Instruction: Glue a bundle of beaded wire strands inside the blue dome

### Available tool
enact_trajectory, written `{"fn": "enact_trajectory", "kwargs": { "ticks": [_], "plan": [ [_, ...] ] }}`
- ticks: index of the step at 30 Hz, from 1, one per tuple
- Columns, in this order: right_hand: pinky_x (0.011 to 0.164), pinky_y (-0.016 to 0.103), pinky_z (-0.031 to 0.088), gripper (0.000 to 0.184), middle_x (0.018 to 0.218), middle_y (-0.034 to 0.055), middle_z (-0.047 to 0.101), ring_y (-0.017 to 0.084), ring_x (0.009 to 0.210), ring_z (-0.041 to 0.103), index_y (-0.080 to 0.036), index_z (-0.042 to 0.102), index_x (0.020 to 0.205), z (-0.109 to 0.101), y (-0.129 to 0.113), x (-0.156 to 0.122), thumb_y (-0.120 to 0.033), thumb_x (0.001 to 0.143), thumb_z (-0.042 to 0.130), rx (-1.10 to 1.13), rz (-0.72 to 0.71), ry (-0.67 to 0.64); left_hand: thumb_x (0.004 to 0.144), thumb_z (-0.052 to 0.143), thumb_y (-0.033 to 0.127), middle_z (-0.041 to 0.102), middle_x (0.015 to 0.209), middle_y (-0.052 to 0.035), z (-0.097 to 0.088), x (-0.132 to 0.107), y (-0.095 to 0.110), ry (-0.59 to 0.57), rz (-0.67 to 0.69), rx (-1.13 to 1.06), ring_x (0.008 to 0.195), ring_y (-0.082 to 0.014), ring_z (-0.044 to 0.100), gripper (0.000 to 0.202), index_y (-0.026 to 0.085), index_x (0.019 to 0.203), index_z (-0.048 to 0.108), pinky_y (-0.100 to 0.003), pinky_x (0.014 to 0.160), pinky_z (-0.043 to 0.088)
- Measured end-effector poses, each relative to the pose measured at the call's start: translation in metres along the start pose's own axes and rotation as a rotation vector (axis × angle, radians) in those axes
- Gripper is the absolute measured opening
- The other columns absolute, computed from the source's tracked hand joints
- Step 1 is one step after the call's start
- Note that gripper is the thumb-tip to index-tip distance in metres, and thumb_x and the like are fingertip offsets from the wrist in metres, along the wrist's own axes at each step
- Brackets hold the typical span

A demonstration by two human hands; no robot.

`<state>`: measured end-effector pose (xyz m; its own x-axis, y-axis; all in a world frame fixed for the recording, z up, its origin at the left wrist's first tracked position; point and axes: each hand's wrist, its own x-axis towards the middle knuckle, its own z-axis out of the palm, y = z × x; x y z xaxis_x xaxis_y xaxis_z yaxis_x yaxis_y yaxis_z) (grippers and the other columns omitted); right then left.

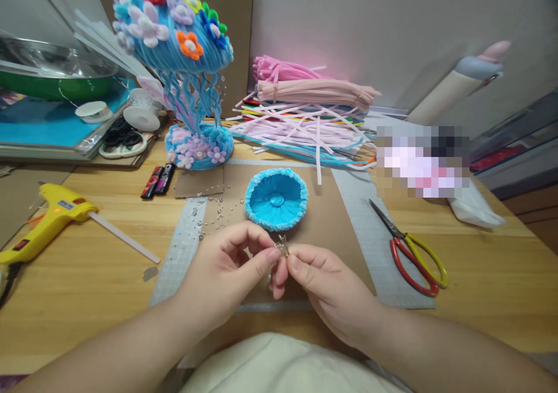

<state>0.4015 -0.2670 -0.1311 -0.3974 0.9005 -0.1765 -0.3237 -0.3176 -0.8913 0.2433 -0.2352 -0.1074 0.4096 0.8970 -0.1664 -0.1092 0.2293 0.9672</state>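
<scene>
My left hand (226,271) and my right hand (322,282) meet above the near edge of a brown cardboard sheet (340,230). Both pinch a tiny metal piece (282,245) between thumb and fingertips; I cannot make out what it is. Just beyond the fingers lies a blue fuzzy pipe-cleaner bowl (276,199), open side up. Small clear beads on thread (213,210) are scattered to the left of the bowl.
A yellow glue gun (47,218) lies at the left, red-handled scissors (414,253) at the right. A blue pipe-cleaner jellyfish with flowers (183,61) stands behind, beside a heap of pipe cleaners (305,114). A grey cutting mat (379,247) lies under the cardboard.
</scene>
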Motion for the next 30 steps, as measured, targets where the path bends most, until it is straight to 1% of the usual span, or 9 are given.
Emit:
{"fn": "enact_trajectory", "kwargs": {
  "ticks": [3, 6, 9, 14, 16, 19, 22, 25, 30],
  "plan": [
    [0.074, 0.028, 0.038, 0.030, 0.071, 0.0032, 0.060, 0.016, 0.073, 0.052, -0.015, 0.063, 0.074, 0.0000, -0.0003, 0.0001, -0.035, 0.093, 0.053, -0.010, -0.021, 0.009, 0.078, 0.067, 0.024, 0.062, 0.055, 0.0035, -0.0020, 0.0016, -0.0008, -0.005, -0.054, -0.040, 0.048, -0.0077, 0.056, 0.015, 0.017, 0.070, 0.057, -0.018, 0.049, 0.043],
    [0.073, 0.029, 0.037, 0.028, 0.072, 0.0028, 0.060, 0.016, 0.073, 0.051, -0.016, 0.062, 0.076, -0.0010, -0.0004, 0.0005, -0.036, 0.093, 0.053, 0.035, -0.048, 0.031, 0.074, 0.071, 0.031, 0.059, 0.052, 0.0035, -0.0060, 0.0044, -0.0025, -0.046, -0.207, -0.113, 0.042, -0.0043, 0.044, 0.021, 0.016, 0.070, 0.057, -0.013, 0.038, 0.030],
    [0.072, 0.030, 0.037, 0.028, 0.072, 0.0022, 0.058, 0.016, 0.073, 0.050, -0.017, 0.060, 0.077, -0.0026, -0.0007, 0.0010, -0.038, 0.094, 0.052, 0.114, -0.045, 0.017, 0.073, 0.072, 0.035, 0.060, 0.055, 0.0009, -0.0084, 0.0058, -0.0040, -0.113, -0.302, -0.160, 0.042, -0.0038, 0.040, 0.027, 0.015, 0.070, 0.055, -0.012, 0.036, 0.026],
    [0.072, 0.030, 0.035, 0.031, 0.071, 0.0024, 0.057, 0.016, 0.071, 0.049, -0.016, 0.059, 0.075, -0.0035, -0.0003, 0.0015, -0.040, 0.094, 0.052, 0.074, -0.007, -0.034, 0.077, 0.069, 0.035, 0.062, 0.061, -0.0008, -0.0075, 0.0047, -0.0031, -0.134, -0.254, -0.223, 0.047, -0.0070, 0.046, 0.023, 0.017, 0.082, 0.057, -0.013, 0.037, 0.030],
    [0.071, 0.030, 0.035, 0.032, 0.069, 0.0029, 0.058, 0.016, 0.070, 0.049, -0.015, 0.060, 0.075, -0.0031, -0.0005, 0.0013, -0.039, 0.093, 0.052, 0.062, 0.015, -0.056, 0.076, 0.071, 0.034, 0.060, 0.058, 0.0003, -0.0074, 0.0044, -0.0028, -0.116, -0.247, -0.223, 0.047, -0.0065, 0.045, 0.022, 0.016, 0.081, 0.059, -0.012, 0.037, 0.029],
    [0.071, 0.030, 0.035, 0.031, 0.068, 0.0032, 0.057, 0.016, 0.070, 0.049, -0.015, 0.060, 0.075, -0.0020, -0.0020, 0.0012, -0.039, 0.093, 0.053, 0.155, 0.044, -0.088, 0.072, 0.074, 0.034, 0.057, 0.055, 0.0017, -0.0079, 0.0043, -0.0032, -0.104, -0.271, -0.229, 0.045, -0.0053, 0.043, 0.025, 0.015, 0.076, 0.059, -0.012, 0.037, 0.027],
    [0.070, 0.030, 0.036, 0.029, 0.067, 0.0025, 0.056, 0.016, 0.068, 0.050, -0.015, 0.060, 0.073, -0.0011, -0.0033, 0.0019, -0.040, 0.090, 0.057, 0.273, 0.075, -0.100, 0.071, 0.075, 0.034, 0.059, 0.056, 0.0010, -0.0083, 0.0041, -0.0042, -0.102, -0.286, -0.237, 0.044, -0.0056, 0.044, 0.026, 0.016, 0.074, 0.057, -0.013, 0.037, 0.026],
    [0.067, 0.029, 0.036, 0.030, 0.067, 0.0021, 0.056, 0.015, 0.066, 0.049, -0.015, 0.061, 0.074, -0.0017, -0.0019, 0.0027, -0.040, 0.089, 0.059, 0.275, 0.080, -0.048, 0.072, 0.073, 0.033, 0.060, 0.057, 0.0013, -0.0085, 0.0042, -0.0048, -0.103, -0.265, -0.206, 0.043, -0.0052, 0.044, 0.025, 0.016, 0.072, 0.055, -0.014, 0.038, 0.027],
    [0.064, 0.027, 0.031, 0.029, 0.067, 0.0008, 0.058, 0.014, 0.065, 0.047, -0.016, 0.062, 0.077, -0.0039, 0.0031, 0.0023, -0.039, 0.092, 0.054, 0.025, 0.027, 0.094, 0.074, 0.069, 0.033, 0.059, 0.057, 0.0022, -0.0060, 0.0042, -0.0049, -0.079, -0.241, -0.070, 0.044, -0.0055, 0.043, 0.023, 0.016, 0.070, 0.053, -0.015, 0.040, 0.030]
  ]
}}
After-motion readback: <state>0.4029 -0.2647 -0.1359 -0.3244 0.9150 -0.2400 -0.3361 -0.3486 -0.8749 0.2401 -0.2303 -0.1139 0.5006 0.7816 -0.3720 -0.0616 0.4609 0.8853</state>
